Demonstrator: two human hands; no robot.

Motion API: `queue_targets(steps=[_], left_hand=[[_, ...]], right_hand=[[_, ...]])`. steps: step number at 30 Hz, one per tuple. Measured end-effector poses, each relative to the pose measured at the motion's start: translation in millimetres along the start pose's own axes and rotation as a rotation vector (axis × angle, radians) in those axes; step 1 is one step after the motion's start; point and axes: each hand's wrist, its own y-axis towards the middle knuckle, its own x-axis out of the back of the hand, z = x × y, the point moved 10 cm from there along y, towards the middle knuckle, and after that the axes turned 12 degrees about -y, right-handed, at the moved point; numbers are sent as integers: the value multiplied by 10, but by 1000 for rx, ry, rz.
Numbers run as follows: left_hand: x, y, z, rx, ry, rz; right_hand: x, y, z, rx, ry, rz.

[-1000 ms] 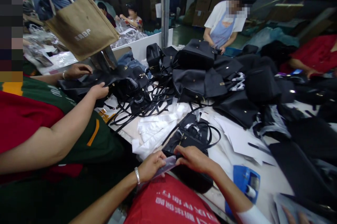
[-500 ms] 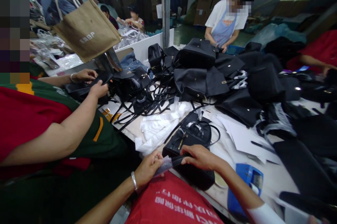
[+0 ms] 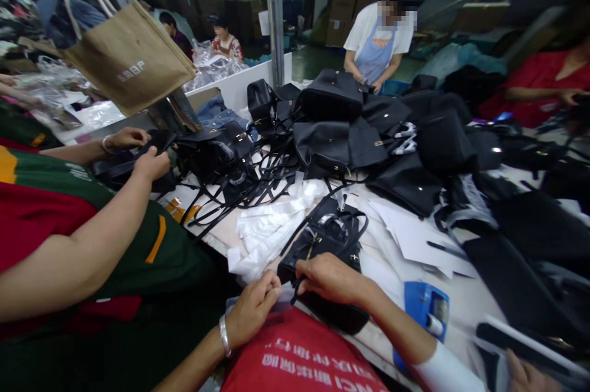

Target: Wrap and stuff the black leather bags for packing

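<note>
Close to the table's front edge, my left hand (image 3: 252, 312), with a silver bangle at the wrist, is closed on a piece of clear plastic film (image 3: 286, 294). Pinched in the fingers of my right hand (image 3: 332, 280) is a black strap (image 3: 296, 291), whose end meets the film. Whether the strap runs inside the film I cannot tell. Just beyond both hands lies a black backpack (image 3: 318, 229) with a gold zip and a looped handle; my right hand covers part of it. A red apron (image 3: 304, 352) shows below my hands.
White wrapping strips (image 3: 262, 226) lie left of the backpack, white sheets (image 3: 415, 238) and a blue tape dispenser (image 3: 426, 309) to the right. Black bags (image 3: 338, 140) are heaped behind. A co-worker's arm (image 3: 106, 226) is at left; another hand (image 3: 530, 373) shows at lower right.
My right hand has come closer to my left, and less strap shows between them. The view has shifted slightly. A hand near a dark, white-edged piece shows more at lower right.
</note>
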Motion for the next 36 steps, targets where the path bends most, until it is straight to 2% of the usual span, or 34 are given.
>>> queue_targets(steps=[4, 6, 9, 13, 16, 19, 25, 30, 36], left_hand=[[16, -5, 91, -6, 217, -21], [25, -15, 49, -43, 378, -38], [79, -96, -258, -161, 504, -65], [323, -263, -833, -289, 385, -101], [482, -280, -1010, -271, 300, -111], [535, -220, -936, -183, 215, -119], [491, -170, -634, 60, 49, -122], [523, -188, -509, 112, -90, -186], [472, -245, -335, 116, -181, -224]], right_hand=[[19, -25, -45, -7, 52, 5], [89, -69, -59, -28, 78, 11], [339, -161, 58, -36, 78, -22], [801, -267, 324, -13, 66, -138], [916, -223, 391, -4, 38, -152], [829, -122, 372, 30, 25, -111], [657, 32, 270, 48, 54, -38], [679, 173, 325, 122, 22, -9], [654, 258, 396, 129, -11, 22]])
